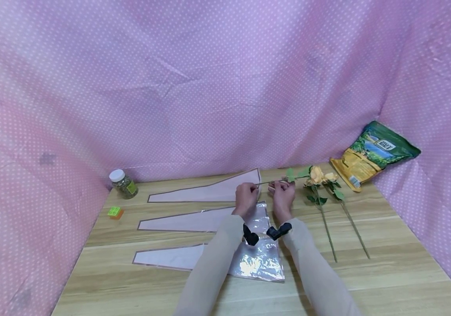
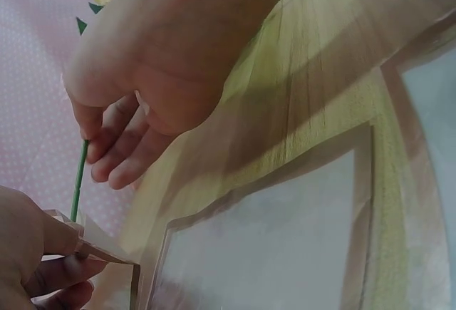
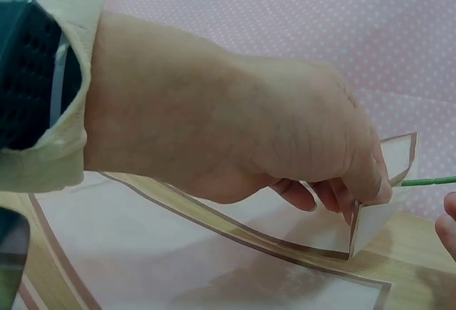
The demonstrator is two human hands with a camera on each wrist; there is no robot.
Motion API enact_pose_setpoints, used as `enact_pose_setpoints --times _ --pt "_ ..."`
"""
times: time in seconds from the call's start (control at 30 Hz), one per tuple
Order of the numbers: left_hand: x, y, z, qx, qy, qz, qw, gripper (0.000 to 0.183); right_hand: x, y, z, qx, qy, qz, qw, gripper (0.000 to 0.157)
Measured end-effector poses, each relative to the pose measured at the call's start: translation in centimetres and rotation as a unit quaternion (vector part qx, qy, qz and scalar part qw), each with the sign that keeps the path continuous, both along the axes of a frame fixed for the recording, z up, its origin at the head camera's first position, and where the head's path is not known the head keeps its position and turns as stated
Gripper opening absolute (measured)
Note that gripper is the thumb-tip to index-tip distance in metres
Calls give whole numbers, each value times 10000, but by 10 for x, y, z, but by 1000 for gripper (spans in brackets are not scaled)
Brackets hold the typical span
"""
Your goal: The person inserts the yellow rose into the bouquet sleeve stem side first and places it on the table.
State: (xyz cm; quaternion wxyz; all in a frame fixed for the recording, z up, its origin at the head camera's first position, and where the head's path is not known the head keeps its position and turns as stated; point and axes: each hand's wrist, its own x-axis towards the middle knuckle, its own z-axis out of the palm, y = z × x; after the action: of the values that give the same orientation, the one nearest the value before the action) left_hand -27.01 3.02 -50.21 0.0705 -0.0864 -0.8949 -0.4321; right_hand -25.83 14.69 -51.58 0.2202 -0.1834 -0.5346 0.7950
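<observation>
In the head view, my left hand (image 1: 246,197) grips the wide mouth of the farthest tapered flower sleeve (image 1: 209,192), a whitish one with a brown border. Its mouth stands parted at the fingers in the right wrist view. My right hand (image 1: 283,197) pinches the thin green stem (image 2: 80,174) of an artificial rose, whose leaves (image 1: 290,174) point right toward the peach blooms (image 1: 316,174). The stem's tip reaches the sleeve's mouth, by the left fingers (image 3: 370,182). Nearer to me lie a middle sleeve (image 1: 194,221) and a front sleeve (image 1: 170,256), partly under my left arm.
Two more roses lie right of my hands, their stems (image 1: 328,230) pointing toward me. A green and yellow bag (image 1: 379,149) leans at the back right corner. At the left stand a white-capped jar (image 1: 124,184) and a small green and orange block (image 1: 115,213). Pink dotted cloth (image 1: 225,109) hangs behind.
</observation>
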Motion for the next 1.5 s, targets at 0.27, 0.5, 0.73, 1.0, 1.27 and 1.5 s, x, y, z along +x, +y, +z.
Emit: enact_pose_setpoints --times 0.27,0.5,0.73,1.0,1.27,1.5 --pt "1 0 1 -31 -19 -23 10000 13 1 1 -2 -120 -102 81 9998 42" --pt "1 -2 -1 -115 132 -38 9998 11 4 3 -1 -97 -29 316 9994 36" --pt "1 -4 1 17 4 -39 10000 12 8 8 0 -489 7 667 9966 24" --pt "3 -4 2 -13 -62 -16 10000 12 17 11 6 -975 297 862 9911 39" --pt "3 -4 2 5 -38 -4 10000 12 16 9 7 -679 379 362 9963 23" --pt "3 -4 2 -3 -48 14 10000 12 14 10 8 -639 242 1 9977 14"
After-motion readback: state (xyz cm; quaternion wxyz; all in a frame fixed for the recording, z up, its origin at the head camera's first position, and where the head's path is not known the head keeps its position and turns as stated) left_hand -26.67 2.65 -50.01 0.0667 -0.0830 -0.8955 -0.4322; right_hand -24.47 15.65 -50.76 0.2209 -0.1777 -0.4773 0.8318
